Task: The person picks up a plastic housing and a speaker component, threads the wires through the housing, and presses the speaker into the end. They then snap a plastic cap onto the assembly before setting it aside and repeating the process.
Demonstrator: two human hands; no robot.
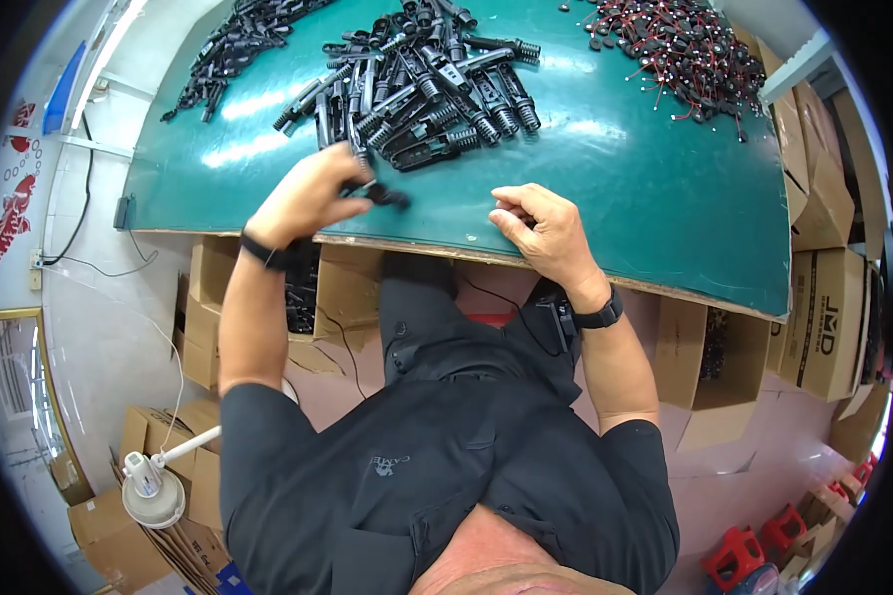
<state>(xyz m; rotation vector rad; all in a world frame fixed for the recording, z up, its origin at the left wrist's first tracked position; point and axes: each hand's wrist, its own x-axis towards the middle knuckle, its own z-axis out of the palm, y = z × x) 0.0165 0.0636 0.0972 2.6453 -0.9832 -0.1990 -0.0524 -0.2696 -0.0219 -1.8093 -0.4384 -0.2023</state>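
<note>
My left hand (313,193) is closed round a black plastic part (391,197), held just above the table near its front edge. The end of this part sticks out past my fingers, slightly blurred. Right beyond that hand lies a heap of black plastic handle-like parts with ribbed, spring-like ends (417,89). My right hand (541,226) rests by the table's front edge with its fingers curled together. A small dark bit seems to show between them, but what it is stays hidden.
The green table (615,198) bears a second pile of black parts (238,50) at the far left. Small black pieces with red wires (680,55) are heaped at the far right. Open cardboard boxes (352,288) stand below the front edge, and a box (719,367) stands lower right.
</note>
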